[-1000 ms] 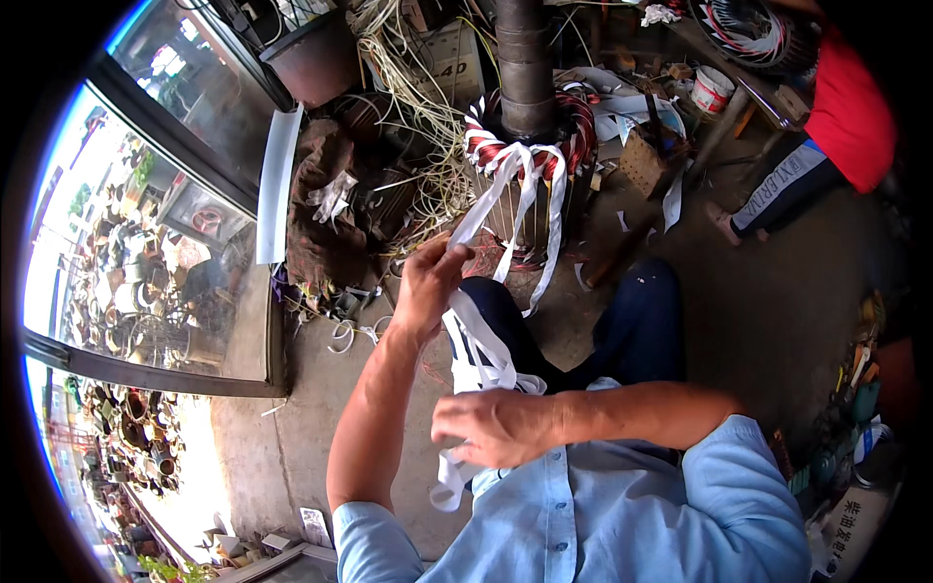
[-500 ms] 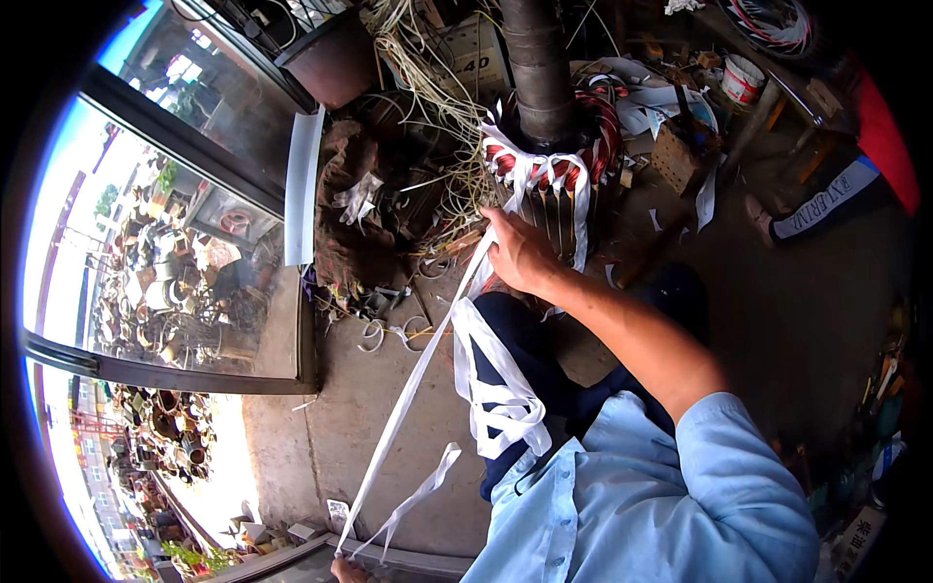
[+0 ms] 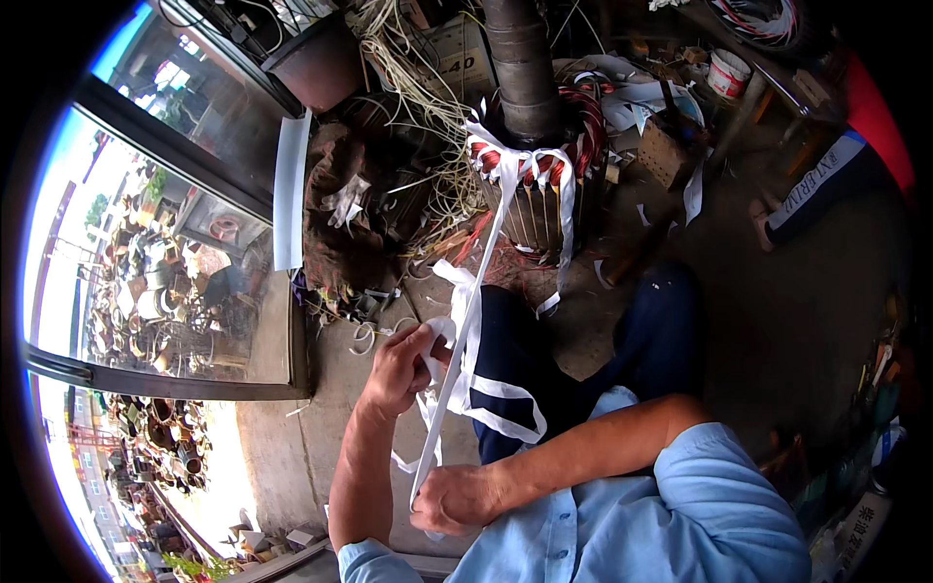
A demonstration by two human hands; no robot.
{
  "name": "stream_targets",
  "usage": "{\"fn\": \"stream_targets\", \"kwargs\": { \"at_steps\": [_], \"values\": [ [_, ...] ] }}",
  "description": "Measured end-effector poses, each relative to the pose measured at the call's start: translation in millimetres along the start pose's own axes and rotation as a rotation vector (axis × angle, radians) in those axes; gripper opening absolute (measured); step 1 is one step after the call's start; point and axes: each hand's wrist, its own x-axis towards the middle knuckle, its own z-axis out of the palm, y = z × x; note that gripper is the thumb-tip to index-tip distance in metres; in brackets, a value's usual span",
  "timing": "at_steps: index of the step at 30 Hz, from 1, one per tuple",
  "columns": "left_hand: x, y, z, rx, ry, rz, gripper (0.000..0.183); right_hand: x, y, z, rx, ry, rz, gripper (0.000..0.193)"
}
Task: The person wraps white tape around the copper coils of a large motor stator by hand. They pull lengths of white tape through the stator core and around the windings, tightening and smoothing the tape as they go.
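A motor stator (image 3: pixel 530 216) with red copper windings (image 3: pixel 580 146) stands on the floor ahead of me, partly wrapped in white cloth tape along its top edge. From it a long tape strip (image 3: pixel 486 255) runs taut down toward my body. My right hand (image 3: pixel 455 499), closed near my shirt front, grips the lower part of this strip. To its upper left, my left hand (image 3: pixel 397 371) pinches a bunched loop of the same white tape (image 3: pixel 442 340). Loose tape loops (image 3: pixel 510 416) hang over my left thigh. A second tape end (image 3: pixel 566 223) dangles down the stator's side.
A dark round post (image 3: pixel 520 73) rises behind the windings. Tangled pale wires (image 3: pixel 413 73) and a brown cloth heap (image 3: pixel 335 204) lie to the left, beside a glass door (image 3: pixel 209 282). A white bucket (image 3: pixel 728 75) and a person's leg (image 3: pixel 821 194) are at the right.
My right hand has come down from near the stator to my shirt front, with the strip. My left hand has risen from the lower left edge to mid-frame with bunched tape.
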Motion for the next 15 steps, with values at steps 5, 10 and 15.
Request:
{"fn": "stream_targets", "kwargs": {
  "at_steps": [5, 10, 15],
  "values": [
    [16.9, 57.2, 83.0, 0.098, -0.199, 0.014, 0.031, -13.9, 0.9, 2.8, -0.097, -0.186, 0.084, 0.017],
    [-42.7, 20.9, -16.6, 0.184, 0.024, 0.189, 0.023, -46.0, 36.4, -82.5, 0.057, 0.114, 0.32, 0.04],
    [-167.3, -97.1, -169.5, -0.148, 0.42, 0.118, 0.022, -56.1, 95.7, -165.1, -0.311, 0.668, 0.573, 0.057]
  ]
}}
